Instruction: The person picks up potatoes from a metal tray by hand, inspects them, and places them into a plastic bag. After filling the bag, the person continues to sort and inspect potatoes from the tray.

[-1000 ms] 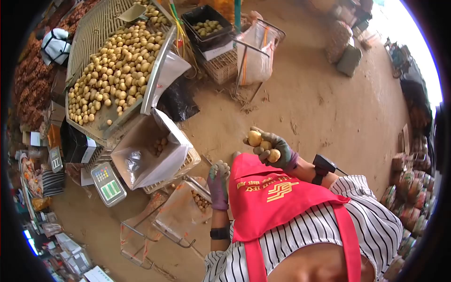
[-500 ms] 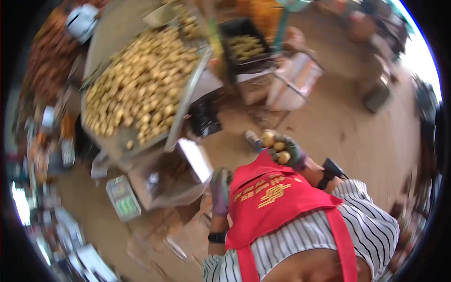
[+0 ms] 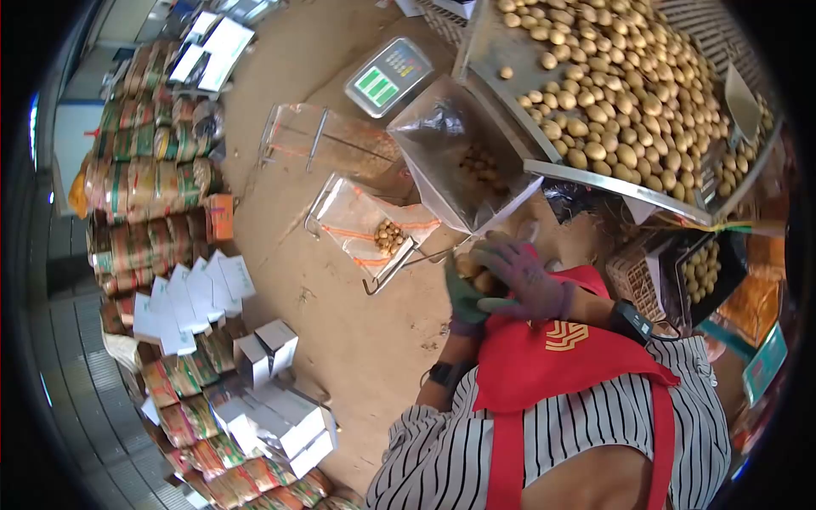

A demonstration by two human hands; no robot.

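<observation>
My gloved left hand [image 3: 465,299] is cupped around several potatoes [image 3: 469,267] in front of my red apron [image 3: 544,340]. From above, my gloved right hand [image 3: 529,279] closes over the same potatoes, its fingers hiding part of them. Just beyond my hands stands a box [image 3: 425,166] lined with clear plastic, some potatoes at its bottom. To the left of it, a mesh bag [image 3: 348,204] on a metal frame holds a small heap of potatoes.
A metal sorting table [image 3: 510,110] piled with potatoes stands at upper right. A scale [image 3: 389,78] with a lit green display sits beyond the lined box. At right is a black crate [image 3: 667,263] of potatoes. Stacked filled sacks [image 3: 144,187] and white cartons [image 3: 280,425] line the left.
My view has swung left. My right hand, which held several potatoes out to the right, has come together with my left hand, and both now enclose potatoes.
</observation>
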